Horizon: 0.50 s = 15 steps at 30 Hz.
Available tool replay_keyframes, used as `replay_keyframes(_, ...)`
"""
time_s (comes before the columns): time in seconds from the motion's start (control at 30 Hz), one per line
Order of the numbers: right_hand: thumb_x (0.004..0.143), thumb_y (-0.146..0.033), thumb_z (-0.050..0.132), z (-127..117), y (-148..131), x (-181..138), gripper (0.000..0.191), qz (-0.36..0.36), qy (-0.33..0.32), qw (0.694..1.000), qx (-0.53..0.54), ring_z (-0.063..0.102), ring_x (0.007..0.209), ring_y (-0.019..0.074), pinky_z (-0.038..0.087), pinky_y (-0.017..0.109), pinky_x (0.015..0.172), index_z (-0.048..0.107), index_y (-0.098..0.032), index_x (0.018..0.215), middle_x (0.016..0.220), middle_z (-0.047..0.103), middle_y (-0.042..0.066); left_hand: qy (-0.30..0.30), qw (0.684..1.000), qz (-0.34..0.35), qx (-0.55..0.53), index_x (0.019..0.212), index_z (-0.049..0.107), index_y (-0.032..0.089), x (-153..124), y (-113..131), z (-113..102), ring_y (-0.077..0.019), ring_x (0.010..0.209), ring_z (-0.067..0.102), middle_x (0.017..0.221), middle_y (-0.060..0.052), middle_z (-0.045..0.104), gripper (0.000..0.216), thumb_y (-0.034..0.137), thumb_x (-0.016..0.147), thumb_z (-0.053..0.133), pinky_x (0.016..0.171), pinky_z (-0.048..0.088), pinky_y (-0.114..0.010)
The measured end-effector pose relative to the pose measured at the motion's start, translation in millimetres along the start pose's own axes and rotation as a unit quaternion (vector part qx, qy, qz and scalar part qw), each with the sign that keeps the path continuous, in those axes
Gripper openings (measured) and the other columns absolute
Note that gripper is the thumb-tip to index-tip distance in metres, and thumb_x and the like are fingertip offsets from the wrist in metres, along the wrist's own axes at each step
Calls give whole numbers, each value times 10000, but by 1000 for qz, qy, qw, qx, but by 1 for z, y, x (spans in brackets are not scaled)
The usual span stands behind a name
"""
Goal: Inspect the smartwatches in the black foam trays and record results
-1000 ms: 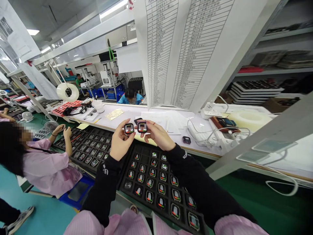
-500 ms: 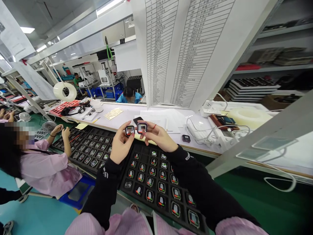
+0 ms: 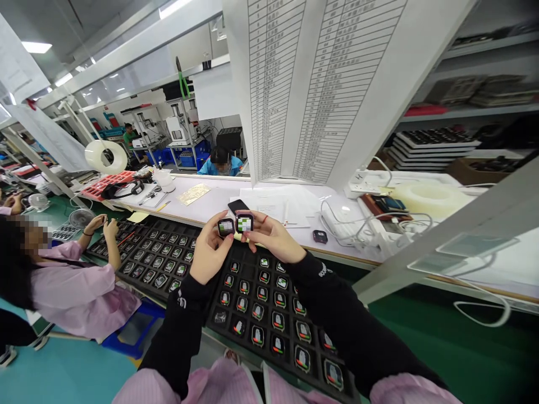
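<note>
My left hand [image 3: 210, 249] is closed on a smartwatch body [image 3: 226, 226] without a strap, its lit screen facing me. In my right hand [image 3: 273, 238] is a second smartwatch body [image 3: 244, 223], whose screen shows white and green blocks. The two watches are held side by side, with my thumbs at their lower edges. Beneath my hands lies a black compartment tray [image 3: 248, 325] filled with rows of similar watches, most with lit screens. A black phone [image 3: 238, 207] lies on the bench just behind the watches.
At left, a co-worker in a pink smock [image 3: 80, 292] sits by another black tray [image 3: 158, 255]. A small dark device [image 3: 320, 236] and white cables [image 3: 349, 224] lie on the bench to the right. A slanted metal post [image 3: 404, 241] stands at right.
The screens have changed: the right watch went from a mirror-like picture to white and green blocks, and the left one also shows a different picture. Both hands have hardly moved.
</note>
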State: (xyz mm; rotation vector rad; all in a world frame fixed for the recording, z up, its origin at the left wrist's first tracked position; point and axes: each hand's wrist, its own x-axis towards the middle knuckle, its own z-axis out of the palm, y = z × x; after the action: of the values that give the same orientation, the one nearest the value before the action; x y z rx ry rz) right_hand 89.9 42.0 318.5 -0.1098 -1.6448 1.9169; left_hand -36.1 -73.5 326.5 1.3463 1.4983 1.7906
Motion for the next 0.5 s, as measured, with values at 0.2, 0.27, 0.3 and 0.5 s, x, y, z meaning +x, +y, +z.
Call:
replay_keyframes(0.2,770,-281,647,-5,3,2,474,5,-3,1000,21,573,728,165,462,223,460,531,-182,1219,929,587,69,-7,1000,1,-12,1248,514,207,1,-1,0,-180,1004,586,1281,-99,530,485,302,790,640,847,503,-286)
replay_keyframes(0.27,788,-308,635,-6,4,3,456,13,6,1000,23,576,723,164,462,222,454,539,-181,1215,915,584,66,-6,1000,-3,-13,1243,520,205,2,-1,1,-183,989,594,1257,-101,547,483,308,787,642,841,505,-292)
replay_keyframes(0.3,797,-323,630,-6,4,3,449,17,11,1000,23,576,719,163,461,219,451,541,-178,1214,891,582,61,-5,1000,-5,-14,1239,523,203,2,-2,1,-183,980,599,1243,-102,557,482,311,785,643,838,507,-297)
replay_keyframes(0.5,809,-354,632,-6,4,5,449,20,11,1000,-4,576,681,150,462,211,449,530,-166,1204,797,581,40,19,999,-34,-11,1207,547,203,6,-6,2,-182,953,613,1183,-99,594,451,330,785,645,840,513,-316)
